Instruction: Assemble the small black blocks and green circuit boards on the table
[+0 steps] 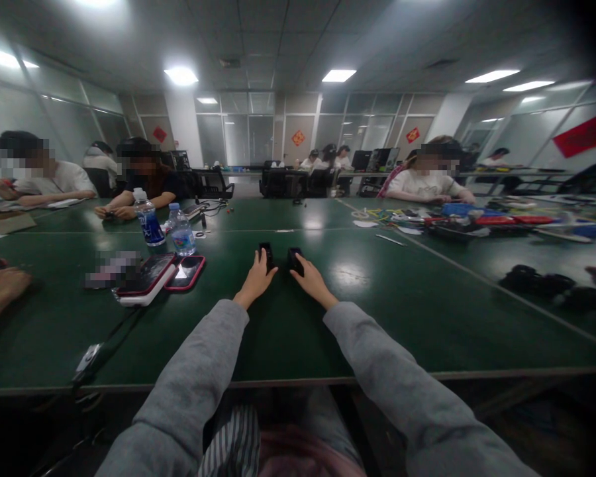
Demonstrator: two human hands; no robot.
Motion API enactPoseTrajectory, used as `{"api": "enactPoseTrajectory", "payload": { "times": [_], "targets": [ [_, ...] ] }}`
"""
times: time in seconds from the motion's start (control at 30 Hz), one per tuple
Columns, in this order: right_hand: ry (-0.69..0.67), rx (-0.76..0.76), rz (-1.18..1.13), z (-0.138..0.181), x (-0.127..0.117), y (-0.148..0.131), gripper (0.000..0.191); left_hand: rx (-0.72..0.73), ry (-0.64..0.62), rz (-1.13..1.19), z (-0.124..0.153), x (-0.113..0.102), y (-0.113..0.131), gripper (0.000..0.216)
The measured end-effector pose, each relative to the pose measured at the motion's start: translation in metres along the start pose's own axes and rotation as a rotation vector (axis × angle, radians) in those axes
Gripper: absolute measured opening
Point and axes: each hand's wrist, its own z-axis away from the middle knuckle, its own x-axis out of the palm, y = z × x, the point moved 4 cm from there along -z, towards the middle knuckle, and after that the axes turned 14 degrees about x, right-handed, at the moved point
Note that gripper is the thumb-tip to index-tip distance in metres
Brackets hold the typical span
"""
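Note:
Both my arms, in grey sleeves, reach forward over the green table [288, 344]. My left hand [256, 277] is closed around a small black boxy device [265, 248], with the index finger along its top and the thumb on its right side. A similar small black boxy device [295, 253] is in the grip of my right hand [312, 279], whose thumb lies on its left side. The two devices are upright on the table, a short gap apart. My hands partly cover them, so their exact kind cannot be made out.
Left of my hands are two bottles, one with a dark blue label [149, 222] and a clear one [181, 232], and phones [186, 273]. Cables and tools [477, 222] lie at the right, near black objects [551, 283]. A neighbour's hand [4, 285] rests at the left edge.

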Motion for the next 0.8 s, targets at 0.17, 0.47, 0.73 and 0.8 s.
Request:
{"api": "enactPoseTrajectory", "payload": {
  "times": [0.17, 0.47, 0.73, 0.8],
  "targets": [
    [0.023, -0.006, 0.007, 0.000, -0.001, -0.001, 0.063, 0.152, 0.176, -0.010, -0.011, -0.022, 0.016, 0.078],
    [0.073, 0.033, 0.052, 0.001, -0.007, 0.000, 0.060, -0.076, 0.155, -0.164, -0.008, -0.057, -0.046, 0.070],
    [0.077, 0.032, 0.056, 0.003, -0.009, -0.002, 0.061, -0.098, -0.117, -0.252, 0.004, -0.046, -0.062, 0.066],
    [0.091, 0.047, 0.063, 0.003, -0.010, -0.002, 0.061, -0.106, -0.119, -0.286, 0.005, -0.049, -0.058, 0.068]
  ]
}}
